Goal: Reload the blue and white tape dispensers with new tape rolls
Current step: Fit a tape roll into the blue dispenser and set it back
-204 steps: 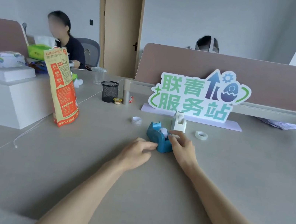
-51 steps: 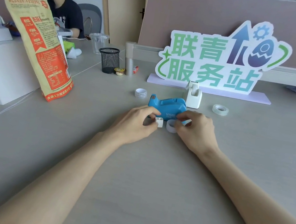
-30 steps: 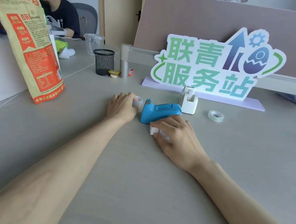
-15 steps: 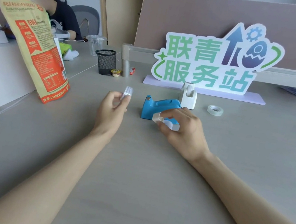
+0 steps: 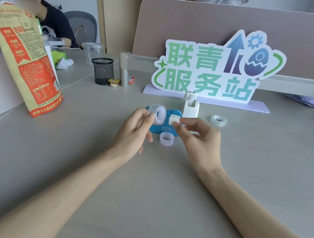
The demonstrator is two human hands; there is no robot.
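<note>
The blue tape dispenser (image 5: 162, 128) stands on the desk behind my hands, partly hidden by them. My left hand (image 5: 136, 130) holds a new tape roll (image 5: 157, 113) upright between thumb and fingers, its hole facing me. My right hand (image 5: 200, 140) pinches a small white spool core (image 5: 173, 119) right beside that roll. An empty translucent ring (image 5: 166, 139) lies flat on the desk between my hands. The white tape dispenser (image 5: 190, 105) stands just behind the blue one, and another tape roll (image 5: 218, 120) lies to its right.
A tall orange snack bag (image 5: 25, 61) stands at the left beside a white box. A black mesh cup (image 5: 102, 71), a plastic cup and a green-lettered sign (image 5: 217, 66) line the back. Two people sit beyond the desk and partition.
My left hand has brought the tape roll inward and up in front of the blue dispenser. My right hand has lifted the white core off the desk, leaving the empty ring lying there.
</note>
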